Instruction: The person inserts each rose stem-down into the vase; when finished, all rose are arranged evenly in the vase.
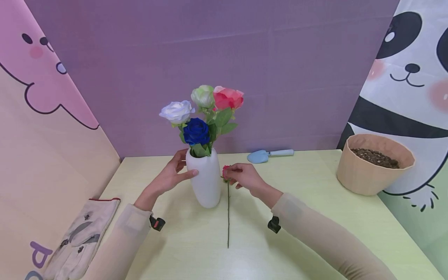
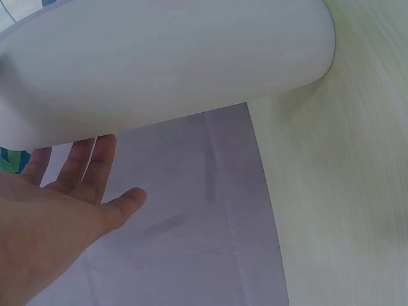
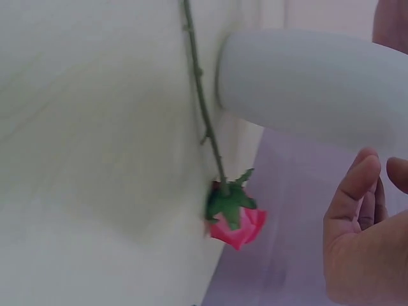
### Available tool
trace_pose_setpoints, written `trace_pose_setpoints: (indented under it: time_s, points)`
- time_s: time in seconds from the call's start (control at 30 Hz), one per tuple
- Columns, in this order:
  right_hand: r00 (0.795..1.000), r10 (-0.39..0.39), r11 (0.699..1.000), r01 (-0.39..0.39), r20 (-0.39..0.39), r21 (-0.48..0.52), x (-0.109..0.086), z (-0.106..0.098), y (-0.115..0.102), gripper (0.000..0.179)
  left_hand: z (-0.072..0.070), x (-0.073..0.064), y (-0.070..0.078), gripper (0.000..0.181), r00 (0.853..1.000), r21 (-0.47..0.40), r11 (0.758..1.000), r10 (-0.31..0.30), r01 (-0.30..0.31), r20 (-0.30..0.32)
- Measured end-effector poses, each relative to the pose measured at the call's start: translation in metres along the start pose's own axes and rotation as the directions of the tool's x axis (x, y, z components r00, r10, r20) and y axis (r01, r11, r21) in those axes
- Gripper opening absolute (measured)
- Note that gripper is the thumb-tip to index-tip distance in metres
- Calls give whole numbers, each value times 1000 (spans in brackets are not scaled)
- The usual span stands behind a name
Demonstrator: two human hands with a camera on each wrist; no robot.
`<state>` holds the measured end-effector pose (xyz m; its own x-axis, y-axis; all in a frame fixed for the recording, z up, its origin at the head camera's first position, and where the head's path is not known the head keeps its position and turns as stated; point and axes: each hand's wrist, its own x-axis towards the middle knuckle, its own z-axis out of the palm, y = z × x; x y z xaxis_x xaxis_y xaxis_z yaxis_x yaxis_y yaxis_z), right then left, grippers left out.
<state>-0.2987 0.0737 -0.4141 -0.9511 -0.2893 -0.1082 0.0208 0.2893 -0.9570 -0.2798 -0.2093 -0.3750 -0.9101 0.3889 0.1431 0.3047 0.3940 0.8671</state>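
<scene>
A white vase (image 1: 204,182) stands upright, with a white, a pale green, a coral and a blue flower (image 1: 196,131) in it. My left hand (image 1: 167,177) holds its upper side, thumb across the front and fingers behind; in the left wrist view those fingers (image 2: 102,162) reach the vase's edge. Right of the vase lies a single pink-red rose (image 3: 236,223) with a long thin stem (image 1: 228,214) on the table. Over its head is my right hand (image 1: 246,178), fingers loosely bent; the right wrist view shows a gap between that hand (image 3: 360,236) and the bloom.
A blue trowel (image 1: 259,156) lies at the table's back edge. At the right stands a tan pot (image 1: 360,175) of dark soil. Light gloves (image 1: 82,233) lie at the left edge. A purple backdrop (image 1: 280,77) rises behind the table.
</scene>
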Motion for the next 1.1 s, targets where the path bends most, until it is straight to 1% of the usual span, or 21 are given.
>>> trace_pose_setpoints:
  time_s: [0.13, 0.4, 0.6, 0.83, 1.1]
  points:
    - [1000, 31, 999, -31, -1, -12, -1, 2, 7, 33, 0, 0, -1, 80, 1000, -3, 1000, 8, -8, 5]
    - [996, 84, 996, -84, -6, -44, -1, 6, 28, 27, 0, 0, -2, 81, 1000, -3, 1000, -9, 9, 10]
    - [996, 90, 994, -90, -4, -58, 1, 8, 39, 26, 0, 1, 0, 81, 1000, 0, 1000, -9, 9, 4]
    - [990, 143, 990, -143, 2, -17, 1, 11, 47, 26, -1, 1, -1, 80, 1000, -3, 1000, -14, 14, 2]
    - [982, 186, 983, -186, -15, 6, -1, 17, 55, 19, 0, 1, -1, 80, 1000, -4, 1000, -3, 3, 4]
